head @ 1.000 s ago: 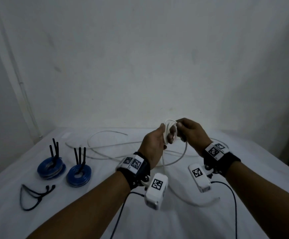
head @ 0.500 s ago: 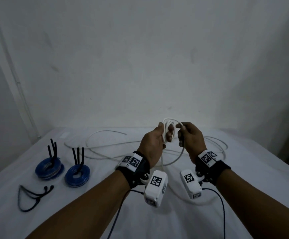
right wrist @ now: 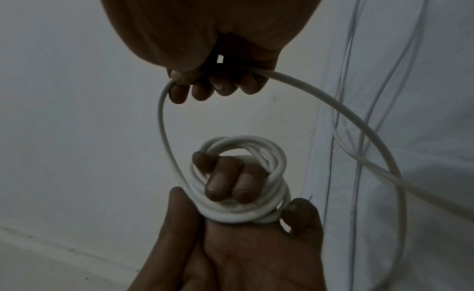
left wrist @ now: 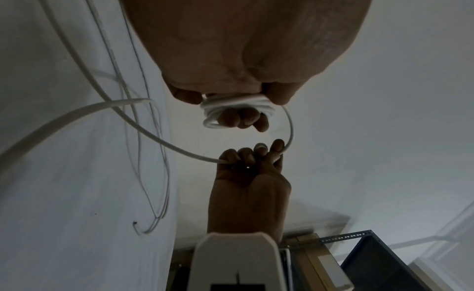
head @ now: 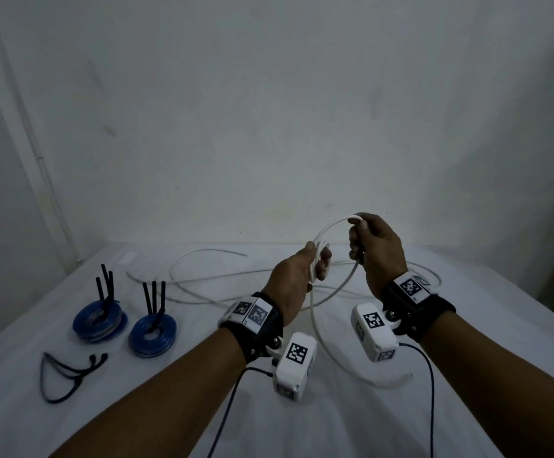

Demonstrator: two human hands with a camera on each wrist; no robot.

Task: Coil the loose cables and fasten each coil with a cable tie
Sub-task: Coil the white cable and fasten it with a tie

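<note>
Since a moment ago the right hand (head: 376, 251) has lifted up and away from the left hand (head: 297, 279), drawing out a fresh loop of white cable (head: 330, 231) pinched in its curled fingers. Above the desk (head: 467, 332), the left hand's fingers sit inside the small coil (right wrist: 243, 177), thumb clamping it. Winding is mid-way; I'd expect the loop laid over the coil next, slack trailing behind.

Both forearms reach forward (wrists raised) — left hand (head: 297, 276) curled, right hand (head: 376, 251) fisted slightly higher.
</note>
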